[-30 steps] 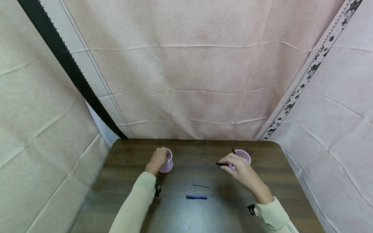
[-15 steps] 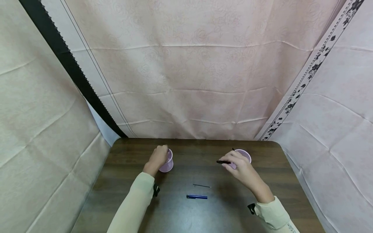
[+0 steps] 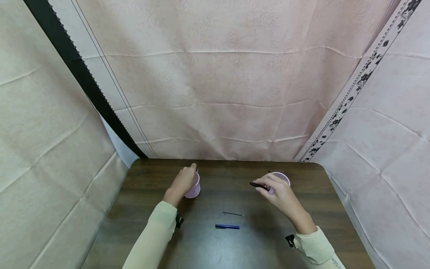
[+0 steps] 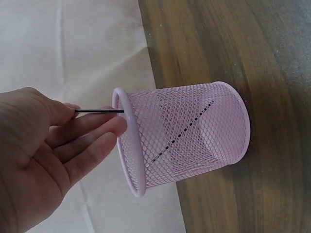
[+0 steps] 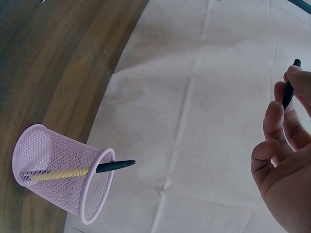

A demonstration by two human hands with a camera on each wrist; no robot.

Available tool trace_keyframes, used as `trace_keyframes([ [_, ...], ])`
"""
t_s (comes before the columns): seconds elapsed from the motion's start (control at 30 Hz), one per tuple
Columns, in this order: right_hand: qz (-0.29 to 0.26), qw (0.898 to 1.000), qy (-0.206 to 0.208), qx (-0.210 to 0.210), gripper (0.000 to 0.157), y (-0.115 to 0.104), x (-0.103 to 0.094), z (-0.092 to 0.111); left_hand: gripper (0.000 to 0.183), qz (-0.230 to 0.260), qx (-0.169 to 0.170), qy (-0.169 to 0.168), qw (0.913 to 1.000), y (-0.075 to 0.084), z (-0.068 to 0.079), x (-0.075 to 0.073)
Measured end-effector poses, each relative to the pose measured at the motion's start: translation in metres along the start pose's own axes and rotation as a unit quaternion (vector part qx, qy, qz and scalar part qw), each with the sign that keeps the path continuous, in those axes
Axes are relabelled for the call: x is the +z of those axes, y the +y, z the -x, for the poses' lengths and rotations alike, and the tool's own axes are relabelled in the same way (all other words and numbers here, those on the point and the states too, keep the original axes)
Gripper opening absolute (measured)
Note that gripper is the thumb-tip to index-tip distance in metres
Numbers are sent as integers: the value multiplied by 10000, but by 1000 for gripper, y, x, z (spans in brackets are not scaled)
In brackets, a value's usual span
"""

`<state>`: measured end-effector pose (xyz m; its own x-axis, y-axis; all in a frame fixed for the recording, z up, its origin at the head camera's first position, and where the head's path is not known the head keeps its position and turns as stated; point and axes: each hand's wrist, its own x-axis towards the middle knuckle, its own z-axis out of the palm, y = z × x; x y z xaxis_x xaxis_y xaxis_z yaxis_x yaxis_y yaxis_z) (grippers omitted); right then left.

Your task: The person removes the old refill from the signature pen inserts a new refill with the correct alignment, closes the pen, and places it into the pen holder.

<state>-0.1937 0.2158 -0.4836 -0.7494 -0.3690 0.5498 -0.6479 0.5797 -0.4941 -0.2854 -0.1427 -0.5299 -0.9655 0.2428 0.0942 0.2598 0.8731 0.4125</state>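
In the left wrist view my left hand (image 4: 53,150) pinches a thin dark pen refill (image 4: 99,111) between thumb and fingertips. Its far end meets the rim of a pink mesh pen cup (image 4: 184,131), and some fingertips touch that rim. Another thin dark stick (image 4: 182,132) slants inside this cup, seen through the mesh. At the right my right hand (image 3: 277,192) pinches a black pen (image 3: 259,185), partly covered by the fingers. Beyond it stands a second pink mesh cup (image 5: 63,170), apart from the hand in the right wrist view. A yellow pen with a black end (image 5: 68,173) leans inside.
A blue pen (image 3: 227,226) and a thin refill (image 3: 233,214) lie on the brown wooden table (image 3: 201,250) between the arms. Pale cloth (image 3: 218,78) hangs behind the table's far edge and along both sides.
My left hand has risen a little from the left cup's mouth, lifting the refill. The right hand stays nearly in place, with the black pen tilted slightly differently.
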Motion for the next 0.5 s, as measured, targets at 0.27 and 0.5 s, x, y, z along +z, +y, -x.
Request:
trace_keyframes([
  [0.27, 12, 10000, -54, 61, 27, 2, 0, 1, 8, 99, 399, 122, 9991, 7, 4, -2],
  [0.5, -59, 10000, -37, 23, 27, 4, 1, 0, 5, 2, 700, 308, 9971, 12, 6, -2],
])
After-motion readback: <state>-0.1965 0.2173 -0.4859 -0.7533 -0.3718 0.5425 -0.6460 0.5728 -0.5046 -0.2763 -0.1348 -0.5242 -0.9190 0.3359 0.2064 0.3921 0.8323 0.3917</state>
